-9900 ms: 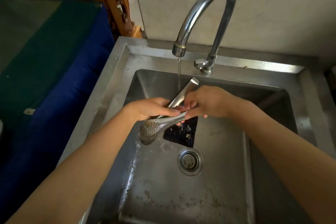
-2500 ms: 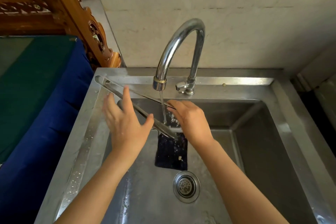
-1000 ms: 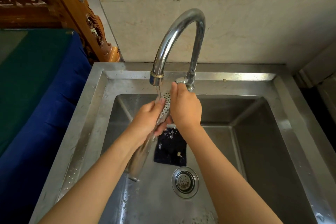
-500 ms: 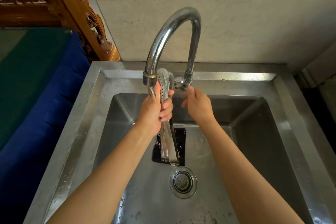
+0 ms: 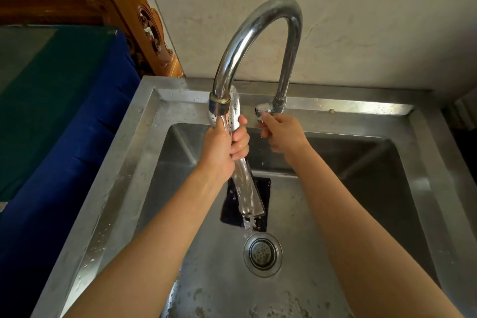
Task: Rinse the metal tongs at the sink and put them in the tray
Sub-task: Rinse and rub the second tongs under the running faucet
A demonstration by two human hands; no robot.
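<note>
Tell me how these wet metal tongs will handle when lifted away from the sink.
Probably slippery: water runs down the tongs and off their lower end, so the left hand likely must squeeze firmly. Likely stiff: the metal arms hang straight below the fist. Expect drips.

You're at a home washing-up spot: steel sink (image 5: 144,152), gooseneck tap (image 5: 258,28), carved wooden furniture (image 5: 144,23) beside it.

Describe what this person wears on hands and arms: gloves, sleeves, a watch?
Nothing shows. The left hand and right hand are bare, no gloves, rings or watch in view, and the left forearm and right forearm are uncovered to the frame's edge.
</note>
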